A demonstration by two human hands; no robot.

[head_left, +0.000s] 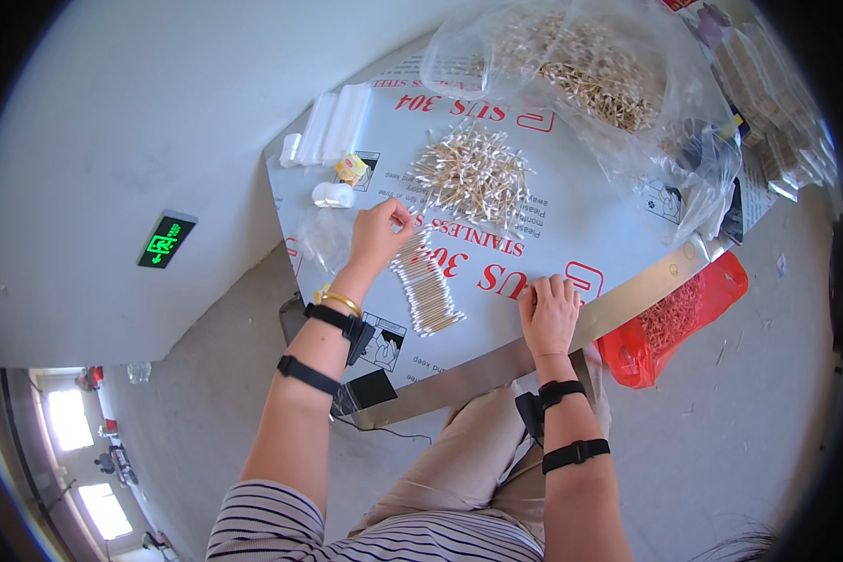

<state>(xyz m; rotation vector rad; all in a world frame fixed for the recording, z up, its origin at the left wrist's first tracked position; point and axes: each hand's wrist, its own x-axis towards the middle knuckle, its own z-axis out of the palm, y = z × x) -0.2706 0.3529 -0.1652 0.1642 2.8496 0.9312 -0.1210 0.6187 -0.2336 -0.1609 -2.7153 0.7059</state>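
Observation:
A neat row of cotton swabs (428, 292) lies side by side on the film-covered metal table, running from near my left hand towards the front edge. At the row's far end is my left hand (380, 234), its thumb and fingertips pinched together. Anything between those fingertips is too small to make out. Beyond it, a loose heap of cotton swabs (473, 175) is piled in the middle of the table. My right hand (551, 314) rests on the tabletop near the front edge, fingers laid down and no object visible in it.
White plastic rolls (335, 126) and a small yellow package (350, 169) stand at the far left. A large clear bag of swabs (598, 84) fills the far right. Below the right edge hangs a red bag (672, 318). Stacked clear packs (773, 103) stand beyond.

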